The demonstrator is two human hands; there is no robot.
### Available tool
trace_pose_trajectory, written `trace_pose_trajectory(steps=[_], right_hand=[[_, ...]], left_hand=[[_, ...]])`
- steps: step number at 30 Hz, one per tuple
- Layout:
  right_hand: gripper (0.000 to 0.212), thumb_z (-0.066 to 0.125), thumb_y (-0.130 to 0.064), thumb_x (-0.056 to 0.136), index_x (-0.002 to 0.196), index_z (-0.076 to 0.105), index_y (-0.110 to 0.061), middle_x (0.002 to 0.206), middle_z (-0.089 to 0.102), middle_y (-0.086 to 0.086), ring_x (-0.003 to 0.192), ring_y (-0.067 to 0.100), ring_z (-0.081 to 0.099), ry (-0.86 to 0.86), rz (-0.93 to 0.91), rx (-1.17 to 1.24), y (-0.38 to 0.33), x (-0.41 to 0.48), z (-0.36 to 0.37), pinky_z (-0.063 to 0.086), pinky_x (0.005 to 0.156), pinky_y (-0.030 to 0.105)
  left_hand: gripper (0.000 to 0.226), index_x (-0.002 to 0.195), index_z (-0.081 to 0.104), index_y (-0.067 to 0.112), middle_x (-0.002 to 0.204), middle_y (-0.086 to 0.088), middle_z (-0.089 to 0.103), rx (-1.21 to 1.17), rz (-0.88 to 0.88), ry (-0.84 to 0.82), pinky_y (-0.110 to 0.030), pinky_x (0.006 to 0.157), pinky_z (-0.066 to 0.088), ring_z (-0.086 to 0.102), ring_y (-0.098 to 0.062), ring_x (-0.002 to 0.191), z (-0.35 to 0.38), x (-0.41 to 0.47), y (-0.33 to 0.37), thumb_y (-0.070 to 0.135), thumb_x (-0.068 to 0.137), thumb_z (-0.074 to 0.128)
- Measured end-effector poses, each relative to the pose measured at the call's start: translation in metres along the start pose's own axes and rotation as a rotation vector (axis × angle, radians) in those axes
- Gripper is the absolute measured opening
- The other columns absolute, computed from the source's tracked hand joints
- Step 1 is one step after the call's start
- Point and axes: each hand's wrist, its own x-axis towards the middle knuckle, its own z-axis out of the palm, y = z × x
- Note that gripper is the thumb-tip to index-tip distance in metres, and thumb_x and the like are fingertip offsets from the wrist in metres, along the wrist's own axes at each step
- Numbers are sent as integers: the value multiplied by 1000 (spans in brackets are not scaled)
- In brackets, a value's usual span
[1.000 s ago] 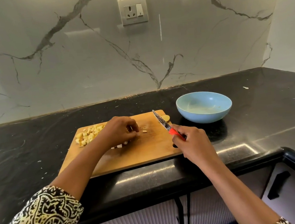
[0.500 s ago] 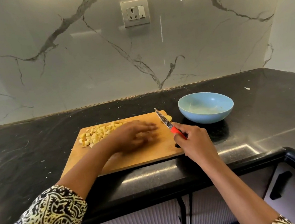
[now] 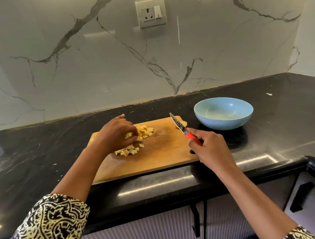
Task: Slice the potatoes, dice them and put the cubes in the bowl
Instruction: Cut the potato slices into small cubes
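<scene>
Against the left hand (image 3: 115, 136) lie potato cubes (image 3: 146, 132); right hand (image 3: 209, 148) grips knife (image 3: 182, 129)

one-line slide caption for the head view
Left hand cups potato cubes on a wooden cutting board; right hand holds a red-handled knife near a blue bowl.

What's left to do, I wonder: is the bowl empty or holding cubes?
The bowl is empty: only faint smears inside. The cubes lie on the board, at the left hand; the right hand holds the knife.
</scene>
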Motion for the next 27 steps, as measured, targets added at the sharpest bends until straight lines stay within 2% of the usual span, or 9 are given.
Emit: trace_pose_trajectory(steps=[4,7,9,13,16,18,21,24,27], right_hand=[[35,60,-25,92,126,62,-26,69,65,-3,65,15,67,4,-9,-15,0,1,0,56,61,38],[34,59,-25,92,126,63,-25,70,66,-4,67,14,68,1,-13,-18,0,1,0,57,62,40],[34,59,-24,92,126,62,-25,72,67,-4,66,11,68,-1,-5,-7,-1,2,0,57,63,39],[34,59,-22,94,127,62,-22,66,59,-11,50,-7,55,6,-23,-15,-5,4,-1,45,52,13],[34,59,-22,94,127,61,-23,64,56,-11,47,-9,52,11,-16,-15,-7,6,-2,38,45,10],[34,60,-25,93,127,62,-25,63,59,-5,49,4,55,19,-15,-22,-6,9,-3,44,47,16],[37,61,-27,91,128,61,-26,70,65,1,59,22,61,32,-10,-36,-2,18,-9,56,64,40],[37,61,-27,91,128,61,-25,89,69,1,70,19,63,56,-13,-51,4,26,-18,57,75,42],[34,60,-22,92,126,63,-21,85,65,-3,68,15,58,66,3,-63,10,33,-26,55,77,37]], left_hand=[[8,90,73,17,84,7,67,-268,-237,101,-37,112,30,62,-9,76,-6,-13,-8,14,82,72],[21,93,70,26,91,10,69,-474,-382,163,-19,91,47,65,-3,89,-11,-23,-9,7,82,70],[27,92,68,29,93,12,69,-564,-443,227,-11,81,49,65,0,91,-13,-27,-9,4,83,69],[20,97,71,18,94,7,71,-675,-492,375,-12,82,51,67,-2,90,-15,-27,-5,4,83,69],[18,98,71,11,88,3,72,-674,-499,469,-13,74,53,70,-6,77,-17,-26,-4,10,81,72],[18,100,71,11,88,2,72,-641,-504,448,-13,75,53,70,-7,76,-17,-27,-5,12,82,71],[19,101,71,12,88,2,72,-562,-479,358,-14,73,54,69,-4,71,-14,-23,-2,14,82,70],[20,97,72,13,77,3,71,-481,-446,338,-26,64,58,66,-7,60,-14,-9,9,28,85,66],[28,112,67,17,104,1,71,-376,-327,158,-29,86,54,66,-9,94,-12,23,23,30,88,63]])
